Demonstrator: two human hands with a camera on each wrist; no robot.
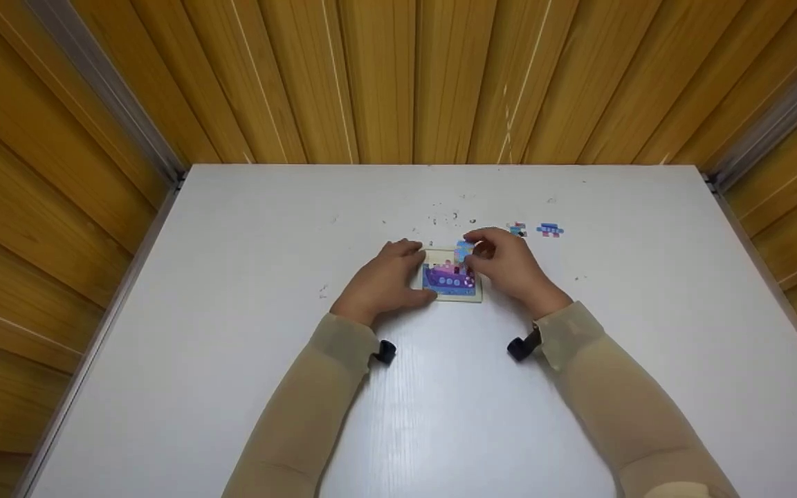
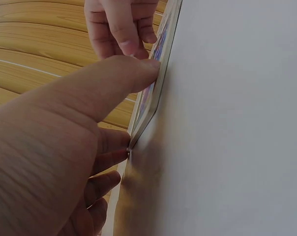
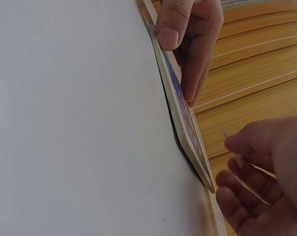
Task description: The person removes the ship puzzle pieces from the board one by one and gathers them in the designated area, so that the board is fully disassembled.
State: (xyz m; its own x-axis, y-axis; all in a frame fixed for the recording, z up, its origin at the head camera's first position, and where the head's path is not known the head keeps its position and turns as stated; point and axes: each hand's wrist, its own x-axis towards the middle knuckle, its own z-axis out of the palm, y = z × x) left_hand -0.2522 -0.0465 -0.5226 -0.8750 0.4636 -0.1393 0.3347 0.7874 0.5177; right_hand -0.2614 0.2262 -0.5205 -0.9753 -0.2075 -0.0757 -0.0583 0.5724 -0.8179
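In the head view a small jigsaw puzzle board (image 1: 466, 299) with a pale rim lies on the white table, partly filled with a purple and pink ship picture. My left hand (image 1: 386, 280) holds its left side, thumb at the near edge and fingers by the far left corner. A light-blue puzzle piece (image 1: 463, 250) is pinched between thumb and fingers of my right hand (image 1: 511, 263), over the board's upper right part. The right wrist view shows this piece (image 3: 238, 161) edge-on, apart from the board (image 3: 188, 142). Pale base shows at the board's upper left.
Two loose clusters of joined pieces lie beyond my right hand: a multicoloured one (image 1: 517, 229), partly hidden by the hand, and a blue and pink one (image 1: 550, 229). Small dark marks dot the white table (image 1: 267, 228). Wood-patterned walls (image 1: 385, 83) stand behind and at both sides.
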